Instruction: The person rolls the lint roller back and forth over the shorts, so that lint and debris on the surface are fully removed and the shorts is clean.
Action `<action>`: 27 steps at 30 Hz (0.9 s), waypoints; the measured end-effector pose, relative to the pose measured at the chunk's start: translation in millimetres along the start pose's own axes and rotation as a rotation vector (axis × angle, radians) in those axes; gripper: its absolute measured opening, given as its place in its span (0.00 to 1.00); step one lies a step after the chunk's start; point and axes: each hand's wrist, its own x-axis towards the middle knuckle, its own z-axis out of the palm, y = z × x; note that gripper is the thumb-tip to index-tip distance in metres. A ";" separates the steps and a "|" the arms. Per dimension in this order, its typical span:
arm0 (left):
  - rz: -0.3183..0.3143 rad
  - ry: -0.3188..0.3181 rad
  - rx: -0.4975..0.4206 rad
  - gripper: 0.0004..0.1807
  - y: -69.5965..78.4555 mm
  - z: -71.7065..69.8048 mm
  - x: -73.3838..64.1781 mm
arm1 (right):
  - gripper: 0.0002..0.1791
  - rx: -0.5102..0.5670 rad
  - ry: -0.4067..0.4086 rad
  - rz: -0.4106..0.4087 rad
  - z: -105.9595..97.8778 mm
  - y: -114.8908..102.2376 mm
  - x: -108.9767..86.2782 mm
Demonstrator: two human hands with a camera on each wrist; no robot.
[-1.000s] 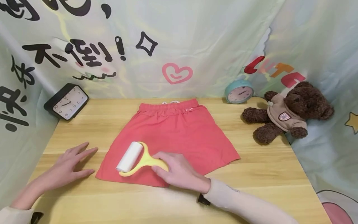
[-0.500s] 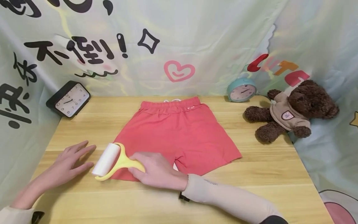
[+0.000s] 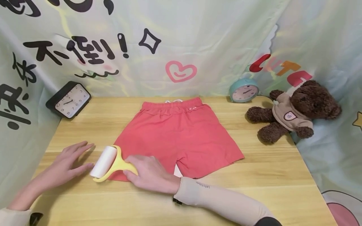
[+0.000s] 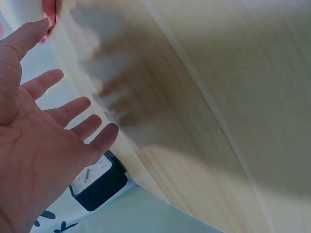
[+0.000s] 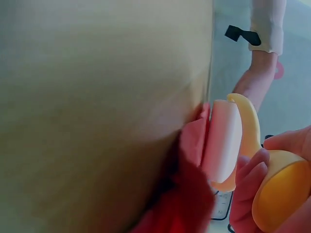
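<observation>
Red shorts (image 3: 169, 135) lie flat, their waistband with a white cord towards the back. My right hand (image 3: 152, 172) grips the yellow handle of a lint roller (image 3: 103, 162) at the outer edge of the left leg. In the head view the white roll overlaps that edge and the wood beside it. In the right wrist view the roll (image 5: 223, 141) is against the red cloth (image 5: 192, 170), and curled fingers (image 5: 250, 170) surround the handle. My left hand (image 3: 66, 163) holds nothing, its fingers spread just left of the roll; the left wrist view shows its palm (image 4: 43, 141).
A black square clock (image 3: 69, 99) stands at the back left of the wooden table (image 3: 240, 201). At the back right are a round teal clock (image 3: 244, 90) and a brown teddy bear (image 3: 294, 113). Printed cloth (image 3: 209, 47) hangs behind and at the sides.
My right hand has moved the lint roller leftward across the left leg to its outer edge. The gap between the legs has come into view. My left hand has shifted slightly left.
</observation>
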 end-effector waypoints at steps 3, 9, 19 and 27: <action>0.001 0.005 -0.009 0.43 0.1 -2.4 -0.3 | 0.05 0.001 -0.013 0.003 2.0 2.5 0.6; -0.011 -0.018 -0.030 0.41 2.4 -6.1 0.6 | 0.06 0.012 -0.053 -0.017 0.0 6.5 1.3; -0.002 -0.042 -0.038 0.39 7.0 -6.4 2.5 | 0.07 0.038 -0.122 -0.011 -15.2 10.3 -2.9; -0.015 -0.092 -0.037 0.42 11.2 -3.7 7.7 | 0.07 0.024 -0.139 0.015 -25.9 11.7 -12.0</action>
